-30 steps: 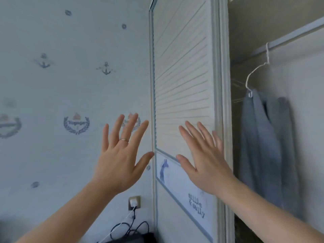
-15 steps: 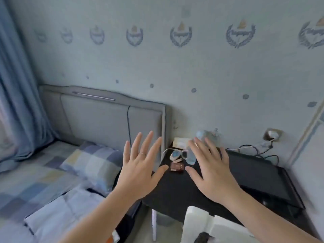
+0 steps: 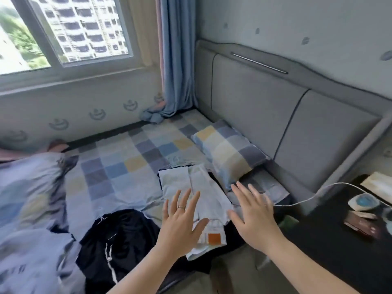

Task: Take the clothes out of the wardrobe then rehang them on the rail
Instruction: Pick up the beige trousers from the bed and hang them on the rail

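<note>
bed (image 3: 131,166) | pillow (image 3: 229,149) | folded white garment (image 3: 203,192) | black garment (image 3: 118,236) | blue duvet (image 3: 27,187)

The left hand (image 3: 180,225) hides part of the white garment (image 3: 210,192). Left of that garment the quilt (image 3: 27,187) is blurred. Right of it the desk (image 3: 318,240) runs off the edge, its small things (image 3: 360,221) unclear.

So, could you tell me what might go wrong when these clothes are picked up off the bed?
The left hand and right hand hover open, holding nothing. The white garment appears to overlap the black garment, so lifting one may drag the other. The white cable near the right hand could snag.
</note>
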Demonstrator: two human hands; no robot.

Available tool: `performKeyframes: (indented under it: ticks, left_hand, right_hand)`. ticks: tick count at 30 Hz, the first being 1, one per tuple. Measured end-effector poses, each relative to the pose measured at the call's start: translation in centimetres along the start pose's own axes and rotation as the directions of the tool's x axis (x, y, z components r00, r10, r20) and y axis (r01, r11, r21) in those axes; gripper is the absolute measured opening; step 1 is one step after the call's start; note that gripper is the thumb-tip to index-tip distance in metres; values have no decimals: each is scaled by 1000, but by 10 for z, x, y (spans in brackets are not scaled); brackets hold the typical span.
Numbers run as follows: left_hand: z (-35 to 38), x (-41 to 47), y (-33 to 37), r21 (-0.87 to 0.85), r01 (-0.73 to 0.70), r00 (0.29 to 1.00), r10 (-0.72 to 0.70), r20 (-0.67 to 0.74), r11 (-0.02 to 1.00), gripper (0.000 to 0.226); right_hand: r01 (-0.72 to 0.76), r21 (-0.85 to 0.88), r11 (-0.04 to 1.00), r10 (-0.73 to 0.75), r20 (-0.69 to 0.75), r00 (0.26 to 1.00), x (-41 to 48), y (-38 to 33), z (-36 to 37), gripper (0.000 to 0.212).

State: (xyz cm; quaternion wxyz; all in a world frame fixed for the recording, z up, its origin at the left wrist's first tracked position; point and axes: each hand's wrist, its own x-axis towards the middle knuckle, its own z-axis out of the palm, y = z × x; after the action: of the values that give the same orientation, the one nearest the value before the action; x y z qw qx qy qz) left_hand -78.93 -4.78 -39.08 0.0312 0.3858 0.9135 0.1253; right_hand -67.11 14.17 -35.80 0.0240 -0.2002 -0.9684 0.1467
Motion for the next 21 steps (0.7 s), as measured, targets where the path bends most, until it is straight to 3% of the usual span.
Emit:
performKeyframes:
  ticks: [9,15,21]
  left_hand:
    - [39,111,-59,-90,347,932,-332,149,934,68]
    - [67,186,-88,-148,480,866,-440,239,864,67]
    - [116,238,-139,-227,594,792,-512,333,772,64]
  right_hand:
    - [98,44,994,-105,214,971,175,27,48,84]
    - [132,45,990,-140,374,917,273,51,77,67]
    - [102,30,994,-104,469,877,347,70,133,65]
